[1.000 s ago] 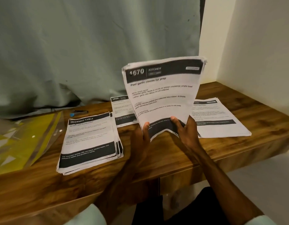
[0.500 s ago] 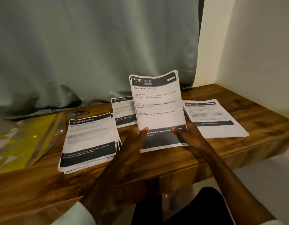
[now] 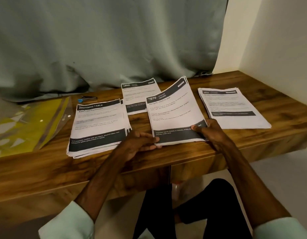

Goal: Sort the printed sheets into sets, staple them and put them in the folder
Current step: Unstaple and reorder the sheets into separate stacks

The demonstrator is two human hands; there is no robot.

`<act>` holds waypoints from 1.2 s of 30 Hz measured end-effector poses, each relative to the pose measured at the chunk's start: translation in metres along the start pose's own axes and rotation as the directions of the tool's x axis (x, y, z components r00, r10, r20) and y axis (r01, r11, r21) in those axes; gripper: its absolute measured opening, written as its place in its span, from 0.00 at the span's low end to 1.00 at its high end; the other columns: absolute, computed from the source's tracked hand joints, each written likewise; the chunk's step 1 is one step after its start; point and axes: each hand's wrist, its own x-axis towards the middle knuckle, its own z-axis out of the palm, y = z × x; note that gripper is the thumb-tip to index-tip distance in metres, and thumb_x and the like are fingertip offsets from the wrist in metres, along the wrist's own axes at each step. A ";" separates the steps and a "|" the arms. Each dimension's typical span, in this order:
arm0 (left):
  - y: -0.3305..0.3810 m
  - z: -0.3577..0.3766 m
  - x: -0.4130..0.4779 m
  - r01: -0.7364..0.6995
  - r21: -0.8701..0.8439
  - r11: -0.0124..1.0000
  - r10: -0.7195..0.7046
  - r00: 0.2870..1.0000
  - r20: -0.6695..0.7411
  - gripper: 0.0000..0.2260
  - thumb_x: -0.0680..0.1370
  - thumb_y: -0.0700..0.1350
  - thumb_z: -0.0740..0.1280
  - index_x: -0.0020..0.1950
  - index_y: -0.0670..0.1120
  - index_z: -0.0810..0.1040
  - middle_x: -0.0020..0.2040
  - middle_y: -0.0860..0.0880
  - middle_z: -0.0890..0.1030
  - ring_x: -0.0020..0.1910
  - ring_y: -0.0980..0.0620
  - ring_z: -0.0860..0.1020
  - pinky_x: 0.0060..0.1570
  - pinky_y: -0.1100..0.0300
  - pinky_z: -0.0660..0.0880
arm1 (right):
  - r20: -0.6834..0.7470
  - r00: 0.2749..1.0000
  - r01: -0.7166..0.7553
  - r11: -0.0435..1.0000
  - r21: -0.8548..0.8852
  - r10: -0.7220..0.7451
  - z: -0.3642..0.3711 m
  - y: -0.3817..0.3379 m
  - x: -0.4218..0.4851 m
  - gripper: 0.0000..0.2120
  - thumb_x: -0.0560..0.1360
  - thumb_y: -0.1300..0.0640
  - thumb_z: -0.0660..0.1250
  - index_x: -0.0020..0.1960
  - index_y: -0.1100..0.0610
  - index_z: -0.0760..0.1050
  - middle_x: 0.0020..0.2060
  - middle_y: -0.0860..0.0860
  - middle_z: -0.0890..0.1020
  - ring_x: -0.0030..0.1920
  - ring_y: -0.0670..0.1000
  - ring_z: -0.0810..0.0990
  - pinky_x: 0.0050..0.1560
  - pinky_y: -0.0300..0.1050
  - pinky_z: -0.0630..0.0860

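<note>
A person sits at a wooden desk (image 3: 166, 157) in front of a grey curtain (image 3: 114, 40), seen from their own head. Both hands hold a sheaf of printed sheets, the 1670 set (image 3: 173, 116), at its near edge, which rests on the desk close to the front. The far end looks slightly lifted and turned to the right.

The left hand (image 3: 140, 144) is at the lower left corner, fingers loosely curled, and seems to pinch the corner from above and below. The right hand (image 3: 209, 133) pinches the lower right corner, with the thumb (image 3: 195, 127) on top and the other fingers hidden beneath.

The Dressing Table stack (image 3: 97, 125) lies to the left, the 3800 stack (image 3: 137, 94) behind and the 2652 stack (image 3: 232, 107) to the right. A yellow folder (image 3: 28, 125) lies at the far left, with the stapler (image 3: 88, 98) just beyond it.

The step in hand seems to be squaring this set before stapling. To do it well, the sheets should be kept loosely gripped so the edges can settle flush. The set should go down in the gap between its neighbours without overlapping the 3800 stack. One hand then needs to stay on it while the other reaches for the stapler, because loose sheets slide and fan easily.
</note>
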 end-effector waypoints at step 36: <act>-0.026 -0.001 -0.005 -0.213 0.080 0.974 0.219 0.973 -0.074 0.13 0.75 0.41 0.74 0.59 0.40 0.82 0.48 0.43 0.87 0.48 0.48 0.87 0.46 0.64 0.82 | -0.131 0.977 0.171 0.985 0.027 -0.167 0.009 0.008 -0.014 0.07 0.77 0.56 0.72 0.53 0.50 0.76 0.48 0.48 0.84 0.49 0.48 0.84 0.40 0.37 0.82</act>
